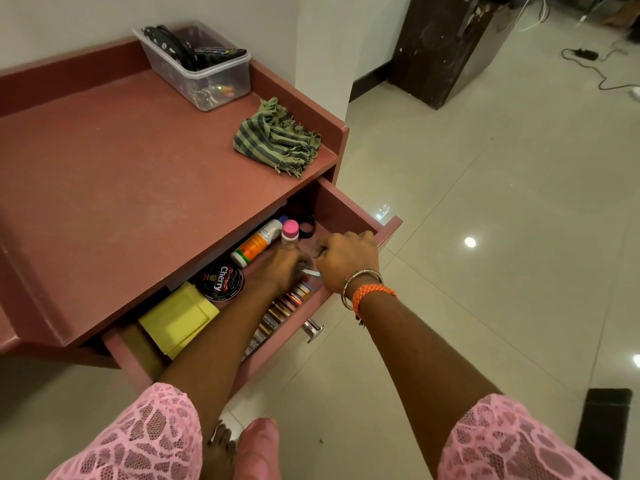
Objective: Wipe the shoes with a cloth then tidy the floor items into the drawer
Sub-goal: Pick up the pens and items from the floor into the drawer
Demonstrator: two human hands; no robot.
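The pink drawer [348,206] of the low cabinet stands pulled out, and both my hands are inside it. My left hand [280,268] is at the base of an upright pink-capped bottle [290,231], with its fingers round the bottle. My right hand [346,259] is curled, knuckles up, near the drawer's right corner and pinches a small white item [311,273]. The drawer also holds a white-and-orange bottle [255,243], a Cherry polish tin [221,282], yellow cloths [178,318], a black ring [307,227] and several batteries [280,310]. A green striped cloth [277,140] lies on the cabinet top [121,168].
A clear plastic box [207,69] with remotes and keys sits at the back of the cabinet top. The drawer's metal knob [313,330] juts toward me. A dark wooden cabinet [446,46] and a cable [588,64] are far right, and a black object [602,431] sits on the tiles near right.
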